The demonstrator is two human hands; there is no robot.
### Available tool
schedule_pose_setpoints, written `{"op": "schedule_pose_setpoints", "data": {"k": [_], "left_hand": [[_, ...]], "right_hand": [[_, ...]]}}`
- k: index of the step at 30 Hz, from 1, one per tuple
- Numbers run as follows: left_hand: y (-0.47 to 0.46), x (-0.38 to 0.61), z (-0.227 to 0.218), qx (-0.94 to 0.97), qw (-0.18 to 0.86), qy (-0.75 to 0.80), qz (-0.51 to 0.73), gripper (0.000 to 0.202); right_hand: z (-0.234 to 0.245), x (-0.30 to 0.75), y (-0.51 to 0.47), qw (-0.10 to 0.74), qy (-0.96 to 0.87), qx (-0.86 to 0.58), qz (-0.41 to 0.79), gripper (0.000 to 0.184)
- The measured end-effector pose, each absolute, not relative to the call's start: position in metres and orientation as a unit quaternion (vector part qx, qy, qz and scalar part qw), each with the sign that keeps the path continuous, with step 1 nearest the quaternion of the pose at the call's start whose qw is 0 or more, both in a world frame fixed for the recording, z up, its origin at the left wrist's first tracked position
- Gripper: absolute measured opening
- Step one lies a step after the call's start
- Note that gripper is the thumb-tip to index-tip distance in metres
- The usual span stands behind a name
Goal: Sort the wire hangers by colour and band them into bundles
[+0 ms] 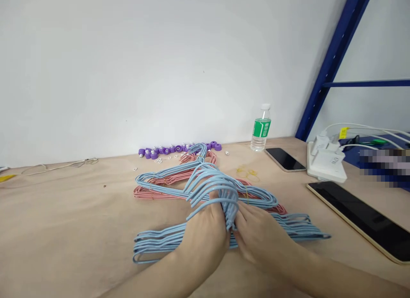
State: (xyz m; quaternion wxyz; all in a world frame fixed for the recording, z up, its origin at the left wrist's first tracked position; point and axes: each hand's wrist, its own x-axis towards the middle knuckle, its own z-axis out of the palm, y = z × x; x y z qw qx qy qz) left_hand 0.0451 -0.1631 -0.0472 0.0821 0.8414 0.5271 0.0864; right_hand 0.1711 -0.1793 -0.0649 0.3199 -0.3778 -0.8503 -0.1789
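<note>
Several blue clothes hangers [160, 242] stand bunched on the table, their hooks fanned out toward the left. My left hand [208, 229] is closed around the hook necks from the left side. Pressed against the same necks from the right is my right hand [256, 225], its fingers curled in and partly hidden behind the hangers. Just beyond lies a stack of more blue hangers [166, 175] on top of pink hangers [160, 194], with their hooks pointing at the wall.
Purple caps [165, 151] line the wall. Yellow rubber bands [248, 174] lie behind the hangers. To the right are a water bottle [261, 129], a phone [285, 159], a larger dark-screened device [358, 216] and a white power strip [323, 161] with chargers. A string [64, 164] lies at left.
</note>
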Motion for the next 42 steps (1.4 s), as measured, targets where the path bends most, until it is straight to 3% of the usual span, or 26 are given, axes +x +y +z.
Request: {"op": "schedule_pose_setpoints", "data": {"k": [6, 13, 25, 42], "left_hand": [[-0.156, 0.035, -0.060, 0.853, 0.099, 0.495, 0.130, 0.046], [-0.146, 0.040, -0.044, 0.835, 0.104, 0.537, 0.056, 0.049], [-0.155, 0.044, -0.027, 0.831, 0.079, 0.549, 0.049, 0.052], [-0.141, 0.041, -0.033, 0.830, 0.083, 0.547, 0.073, 0.035]], "right_hand": [[-0.076, 0.179, -0.179, 0.353, -0.827, -0.365, -0.242, 0.030], [-0.073, 0.182, -0.169, 0.357, -0.822, -0.386, -0.218, 0.037], [-0.082, 0.180, -0.174, 0.369, -0.778, -0.339, -0.380, 0.027], [-0.084, 0.186, -0.166, 0.361, -0.796, -0.356, -0.329, 0.028]]}}
